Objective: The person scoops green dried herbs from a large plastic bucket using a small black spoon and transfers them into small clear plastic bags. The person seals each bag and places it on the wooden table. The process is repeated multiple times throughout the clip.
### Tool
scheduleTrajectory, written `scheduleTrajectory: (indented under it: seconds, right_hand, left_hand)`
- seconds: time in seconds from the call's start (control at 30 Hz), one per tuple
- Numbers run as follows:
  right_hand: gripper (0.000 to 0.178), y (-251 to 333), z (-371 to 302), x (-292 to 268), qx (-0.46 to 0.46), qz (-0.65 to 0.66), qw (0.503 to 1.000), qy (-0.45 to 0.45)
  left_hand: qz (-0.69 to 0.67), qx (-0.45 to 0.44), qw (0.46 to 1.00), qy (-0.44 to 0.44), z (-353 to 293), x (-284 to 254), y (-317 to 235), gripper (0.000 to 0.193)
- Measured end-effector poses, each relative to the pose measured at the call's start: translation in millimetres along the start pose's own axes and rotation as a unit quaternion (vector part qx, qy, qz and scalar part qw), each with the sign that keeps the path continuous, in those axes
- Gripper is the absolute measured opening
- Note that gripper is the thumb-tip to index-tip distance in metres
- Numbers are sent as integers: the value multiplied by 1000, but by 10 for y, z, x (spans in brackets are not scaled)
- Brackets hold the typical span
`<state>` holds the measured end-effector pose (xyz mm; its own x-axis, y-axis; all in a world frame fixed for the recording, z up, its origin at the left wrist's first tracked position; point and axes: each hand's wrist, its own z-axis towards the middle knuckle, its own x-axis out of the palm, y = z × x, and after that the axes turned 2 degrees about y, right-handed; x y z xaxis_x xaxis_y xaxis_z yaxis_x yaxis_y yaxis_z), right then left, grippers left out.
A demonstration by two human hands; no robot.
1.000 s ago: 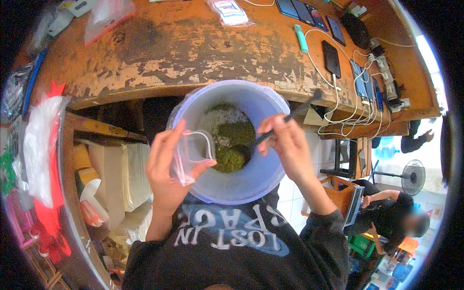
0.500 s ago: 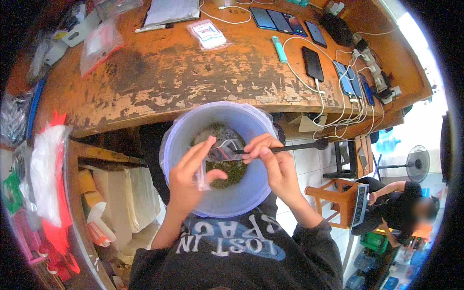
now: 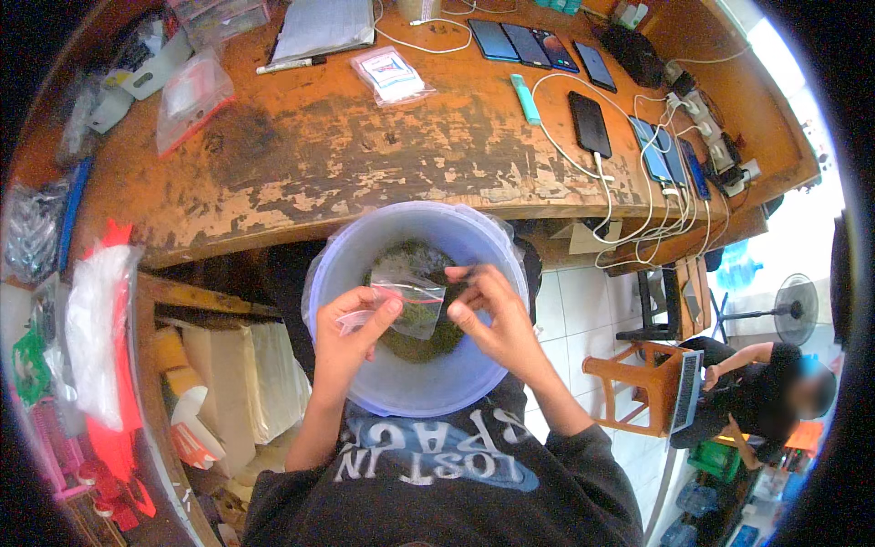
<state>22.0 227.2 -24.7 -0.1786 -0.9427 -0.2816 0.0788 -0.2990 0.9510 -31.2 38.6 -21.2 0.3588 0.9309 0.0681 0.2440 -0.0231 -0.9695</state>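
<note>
My left hand pinches a small clear zip bag with a red line along its top. Another bit of clear plastic shows by the same hand's fingers. Close to the bag's right edge is my right hand, thumb and fingers apart; a dark blur by its fingertips cannot be made out. Both hands are over a pale lilac bucket at my lap. Dark green, loose stuff lies in its bottom, partly hidden by the bag and hands.
Ahead stands a worn wooden desk with several phones, tangled white cables, and a flat clear packet. White and red plastic bags hang at left. To the right are an orange-brown stool, a fan and a seated person.
The black long-handled tool that my right hand held is no longer seen in it. The zip bag now hangs spread out from my left hand, and my right hand has come beside it.
</note>
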Motion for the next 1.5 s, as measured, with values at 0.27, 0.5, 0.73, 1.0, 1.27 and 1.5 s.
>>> scheduleTrajectory:
  seconds: [0.27, 0.5, 0.73, 1.0, 1.27, 1.5]
  right_hand:
    - [9, -22, -4, 106, 6, 69, 998, 9]
    - [8, -70, -12, 75, -27, 66, 996, 46]
    - [9, -58, 12, 45, -48, 48, 996, 55]
    - [9, -39, 3, -4, -70, 58, 994, 57]
    - [16, -84, -20, -20, -163, 57, 985, 32]
    - [24, -63, -174, -301, -140, -8, 989, 50]
  left_hand:
    - [19, 14, 999, -22, -38, 100, -53, 14]
    - [44, 93, 994, -34, -2, 108, 73, 9]
    - [93, 143, 985, -38, -44, 189, 12, 5]
    - [169, 174, 970, -8, -23, 312, -17, 5]
    - [191, 191, 963, 17, -85, 449, -116, 5]
    - [228, 219, 947, 63, -213, 508, -377, 6]
